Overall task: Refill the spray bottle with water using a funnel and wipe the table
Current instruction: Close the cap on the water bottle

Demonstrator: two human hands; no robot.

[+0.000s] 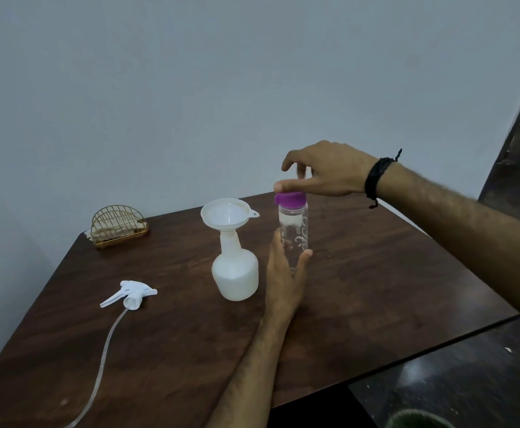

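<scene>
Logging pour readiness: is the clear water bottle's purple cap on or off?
On. The purple cap sits atop the upright water bottle; right hand fingers touch it.

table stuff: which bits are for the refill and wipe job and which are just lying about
For the job: spray bottle, funnel in its neck, water bottle with purple cap, trigger sprayer head, table.

Lying about: gold wire holder, dark floor.

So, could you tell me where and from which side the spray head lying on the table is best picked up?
Probably by its white body just above the collar, coming from above: the spray head lies flat on the table, trigger pointing left, and its thin dip tube trails toward the near edge, too limp to lift by.
</scene>
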